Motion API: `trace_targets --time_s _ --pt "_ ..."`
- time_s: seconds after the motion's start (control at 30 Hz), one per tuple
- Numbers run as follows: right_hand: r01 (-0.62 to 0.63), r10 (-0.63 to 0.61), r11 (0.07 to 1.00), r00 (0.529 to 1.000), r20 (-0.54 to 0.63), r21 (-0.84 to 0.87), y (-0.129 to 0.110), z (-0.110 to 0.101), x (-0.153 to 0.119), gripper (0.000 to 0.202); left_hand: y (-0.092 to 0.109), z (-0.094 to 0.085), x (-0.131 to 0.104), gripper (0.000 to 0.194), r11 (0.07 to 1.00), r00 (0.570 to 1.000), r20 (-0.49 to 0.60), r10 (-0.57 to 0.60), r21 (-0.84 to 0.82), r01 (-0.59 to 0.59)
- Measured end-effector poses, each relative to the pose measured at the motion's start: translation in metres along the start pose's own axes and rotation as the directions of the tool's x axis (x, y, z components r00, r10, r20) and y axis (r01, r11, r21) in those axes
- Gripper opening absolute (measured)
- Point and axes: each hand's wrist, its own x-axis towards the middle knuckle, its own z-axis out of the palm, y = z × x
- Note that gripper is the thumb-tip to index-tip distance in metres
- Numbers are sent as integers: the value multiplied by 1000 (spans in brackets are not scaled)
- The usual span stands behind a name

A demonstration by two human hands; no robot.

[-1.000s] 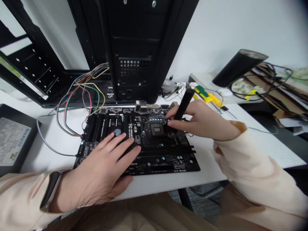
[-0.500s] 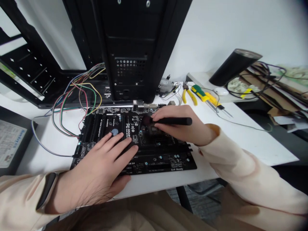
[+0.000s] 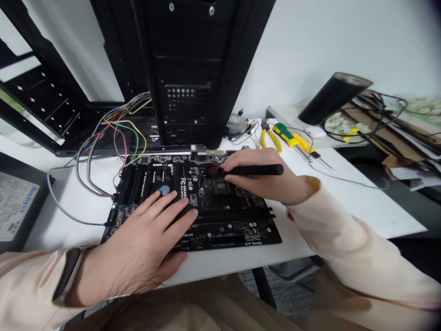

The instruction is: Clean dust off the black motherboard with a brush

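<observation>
On the white desk lies a black motherboard, the left hand pressed flat on it with fingers spread, the right hand clamped around a black brush over its CPU socket.

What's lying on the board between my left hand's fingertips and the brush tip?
In the head view, bare motherboard: the printed logo and small chips lie between the left hand and the brush held by the right hand.
</observation>
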Motion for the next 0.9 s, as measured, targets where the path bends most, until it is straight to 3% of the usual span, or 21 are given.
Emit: trace_targets --time_s 0.1,0.2,0.3,0.43,0.57,0.73,0.9 --pt "-47 50 994 998 33 -96 6 -8 -1 7 0 0 1 48 1000 1000 -2 0 0 0" --pt "-137 124 970 989 -76 -202 10 -20 -3 11 0 0 0 49 1000 1000 5 -1 0 1" --pt "-116 92 986 979 -183 -123 10 -17 -2 7 0 0 0 49 1000 1000 7 1 -1 -1" --pt "65 -62 993 997 -36 97 9 1 1 4 0 1 -1 48 1000 1000 -9 3 5 -3" --pt "14 -17 999 997 72 36 9 1 1 4 0 0 0 48 1000 1000 -3 1 1 -1" --pt "-108 113 977 993 16 -183 7 -12 -1 6 1 -3 0 49 1000 1000 23 -9 -18 10" --pt "-91 80 990 991 -103 -110 1 -9 -1 6 0 -2 0 49 1000 1000 12 -10 -21 10"
